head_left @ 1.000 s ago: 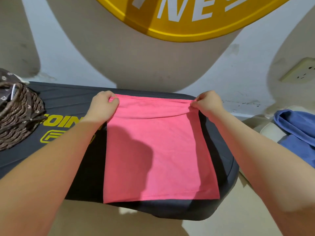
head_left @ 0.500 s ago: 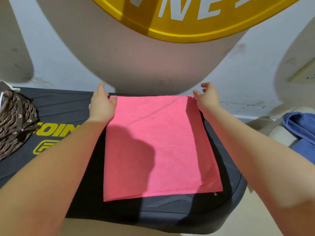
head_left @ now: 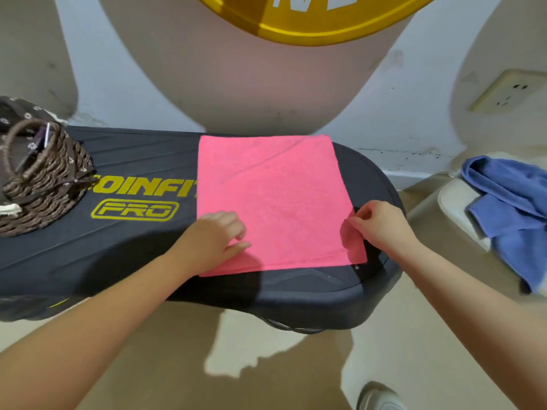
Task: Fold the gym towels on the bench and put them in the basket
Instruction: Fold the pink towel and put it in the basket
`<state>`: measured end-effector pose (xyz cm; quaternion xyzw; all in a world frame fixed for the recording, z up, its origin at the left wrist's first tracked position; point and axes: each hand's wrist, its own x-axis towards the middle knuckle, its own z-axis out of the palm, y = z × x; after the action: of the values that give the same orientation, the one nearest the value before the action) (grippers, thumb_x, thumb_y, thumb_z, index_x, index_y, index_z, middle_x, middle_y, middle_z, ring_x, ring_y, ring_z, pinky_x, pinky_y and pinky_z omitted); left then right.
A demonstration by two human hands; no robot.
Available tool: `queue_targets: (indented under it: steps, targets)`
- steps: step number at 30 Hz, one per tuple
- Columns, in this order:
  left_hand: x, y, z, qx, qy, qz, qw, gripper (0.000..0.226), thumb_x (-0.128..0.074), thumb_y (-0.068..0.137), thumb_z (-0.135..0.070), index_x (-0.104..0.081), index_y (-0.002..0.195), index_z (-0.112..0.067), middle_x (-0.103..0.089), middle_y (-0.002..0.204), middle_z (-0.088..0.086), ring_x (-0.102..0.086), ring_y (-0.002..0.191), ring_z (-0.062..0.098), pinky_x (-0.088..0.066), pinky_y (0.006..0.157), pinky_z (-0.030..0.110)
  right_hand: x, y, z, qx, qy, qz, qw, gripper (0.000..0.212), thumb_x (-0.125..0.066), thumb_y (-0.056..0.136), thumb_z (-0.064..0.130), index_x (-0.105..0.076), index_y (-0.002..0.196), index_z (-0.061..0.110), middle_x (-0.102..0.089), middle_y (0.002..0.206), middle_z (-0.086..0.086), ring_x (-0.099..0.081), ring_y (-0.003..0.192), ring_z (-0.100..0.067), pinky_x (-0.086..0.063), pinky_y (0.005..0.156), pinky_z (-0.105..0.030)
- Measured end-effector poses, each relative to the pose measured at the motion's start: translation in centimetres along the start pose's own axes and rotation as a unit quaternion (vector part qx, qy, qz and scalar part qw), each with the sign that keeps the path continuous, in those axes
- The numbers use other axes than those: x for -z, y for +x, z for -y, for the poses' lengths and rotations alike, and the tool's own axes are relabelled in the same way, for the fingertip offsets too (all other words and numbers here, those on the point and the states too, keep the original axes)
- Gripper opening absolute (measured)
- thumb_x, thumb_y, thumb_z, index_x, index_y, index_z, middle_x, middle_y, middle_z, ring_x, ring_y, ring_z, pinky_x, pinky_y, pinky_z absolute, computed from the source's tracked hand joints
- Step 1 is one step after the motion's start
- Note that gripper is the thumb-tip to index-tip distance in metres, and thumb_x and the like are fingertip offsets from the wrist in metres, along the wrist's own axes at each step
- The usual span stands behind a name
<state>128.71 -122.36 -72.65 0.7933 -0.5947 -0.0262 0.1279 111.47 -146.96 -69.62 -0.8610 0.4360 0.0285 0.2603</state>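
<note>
Black padding of the bench (head_left: 124, 261) carries my pink towel (head_left: 275, 199), lying flat at its right end, folded but not yet small. A blue towel (head_left: 515, 208) waits unfolded, off to the right. The basket (head_left: 44, 184) sits far left. My left hand (head_left: 217, 235) presses the near-left corner; my right hand (head_left: 380, 223) pinches the near-right edge.

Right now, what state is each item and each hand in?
Pink towel: folded flat on the bench, not in the basket.
Blue towel: crumpled, unfolded, off the bench.
Brown woven basket: upright on the bench; contents unclear.
Black padded bench: carrying towel and basket.
Left hand: resting flat on the towel.
Right hand: at the towel's right edge; grip unclear.
</note>
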Motion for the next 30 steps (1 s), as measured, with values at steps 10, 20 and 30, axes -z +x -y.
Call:
queue_targets:
  steps: [10, 20, 30]
  targets:
    - [-1.2, -5.0, -1.3, 0.044, 0.052, -0.018, 0.998, 0.026, -0.046, 0.077, -0.043, -0.058, 0.082, -0.020, -0.059, 0.077, -0.001, -0.049, 0.072, 0.015, -0.042, 0.063, 0.026, -0.9, -2.7, 0.2, -0.047, 0.102, 0.054, 0.992, 0.020, -0.061, 0.083, 0.015, -0.065, 0.066, 0.007, -0.073, 0.075, -0.016, -0.070, 0.068, -0.030, -0.059, 0.075, -0.040]
    - [0.3, -4.9, -2.5, 0.029, 0.047, -0.095, 0.994, 0.024, -0.037, 0.070, -0.018, -0.060, 0.071, -0.011, -0.055, 0.065, 0.002, -0.040, 0.067, 0.015, -0.028, 0.061, 0.027, 1.8, -3.5, -0.9, -0.104, 0.295, 0.121, 0.942, 0.016, -0.058, 0.087, 0.014, -0.053, 0.071, 0.014, -0.059, 0.068, -0.006, -0.057, 0.060, -0.019, -0.037, 0.053, -0.026]
    - [-0.1, -5.8, -2.6, -0.030, 0.042, 0.030, 0.998, 0.016, -0.044, 0.066, -0.026, -0.055, 0.059, -0.016, -0.047, 0.060, 0.000, -0.046, 0.051, 0.022, -0.027, 0.051, 0.025, 1.3, -3.7, -1.8, -0.029, -0.170, 0.117, 0.978, 0.025, -0.067, 0.074, 0.028, -0.053, 0.070, 0.008, -0.053, 0.070, -0.008, -0.052, 0.066, -0.026, -0.037, 0.056, -0.029]
